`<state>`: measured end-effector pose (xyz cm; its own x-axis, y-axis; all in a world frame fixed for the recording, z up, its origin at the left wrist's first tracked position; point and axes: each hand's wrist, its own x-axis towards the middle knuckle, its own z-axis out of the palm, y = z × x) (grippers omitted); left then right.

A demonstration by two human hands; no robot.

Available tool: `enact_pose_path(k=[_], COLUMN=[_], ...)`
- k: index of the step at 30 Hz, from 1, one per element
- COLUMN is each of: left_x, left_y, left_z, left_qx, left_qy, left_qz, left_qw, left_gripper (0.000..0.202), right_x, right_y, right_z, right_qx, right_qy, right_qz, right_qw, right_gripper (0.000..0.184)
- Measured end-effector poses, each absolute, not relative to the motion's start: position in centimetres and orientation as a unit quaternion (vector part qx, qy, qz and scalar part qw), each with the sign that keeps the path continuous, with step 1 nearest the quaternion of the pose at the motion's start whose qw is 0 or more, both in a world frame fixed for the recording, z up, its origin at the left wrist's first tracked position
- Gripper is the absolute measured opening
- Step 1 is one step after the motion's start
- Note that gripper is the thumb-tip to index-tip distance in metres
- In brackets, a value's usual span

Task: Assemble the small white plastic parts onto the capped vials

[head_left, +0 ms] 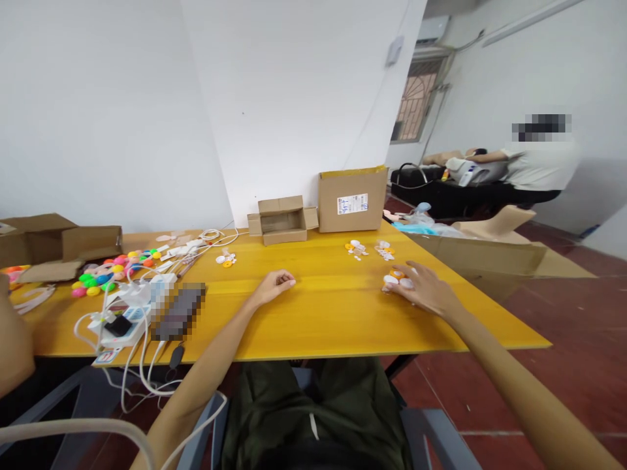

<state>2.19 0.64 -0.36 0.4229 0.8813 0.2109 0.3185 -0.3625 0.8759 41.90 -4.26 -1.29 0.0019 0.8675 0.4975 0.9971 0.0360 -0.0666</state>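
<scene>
My left hand (275, 287) rests on the yellow table with its fingers curled in. Nothing shows in them. At the right, my right hand (425, 287) curves its thumb and fingers around a small cluster of round white and orange plastic pieces (398, 281). The hand partly covers this cluster. Beyond it lie two more small groups of similar parts, one of white and orange pieces (356, 248) and one of mixed pieces (385, 249). Another little group of white and orange parts (226, 258) sits beyond my left hand.
An open small carton (284, 228) and a closed cardboard box (353, 202) stand at the table's back edge. On the left are a power strip (127, 326) with cables, a blurred dark device (179, 312) and colourful balls (112, 271). A person (539, 166) sits at the far right.
</scene>
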Motion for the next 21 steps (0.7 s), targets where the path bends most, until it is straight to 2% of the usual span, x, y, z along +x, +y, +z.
enact_pose_path(k=[5,21], left_x=[2.2,2.2], left_y=[0.7,0.8], left_z=[-0.5,-0.7], left_qx=[0.747,0.760], left_qy=[0.405,0.401], left_qz=[0.352,0.349], left_qw=[0.392,0.374], left_gripper=[0.034,0.030], right_x=[41.6,38.3], right_y=[-4.4,-3.1], right_z=[-0.9,-0.6], right_qx=[-0.684,-0.651], right_qy=[-0.702,-0.728], right_qz=[-0.107,-0.091], right_qw=[0.168,0.195], right_gripper=[0.056,0.045])
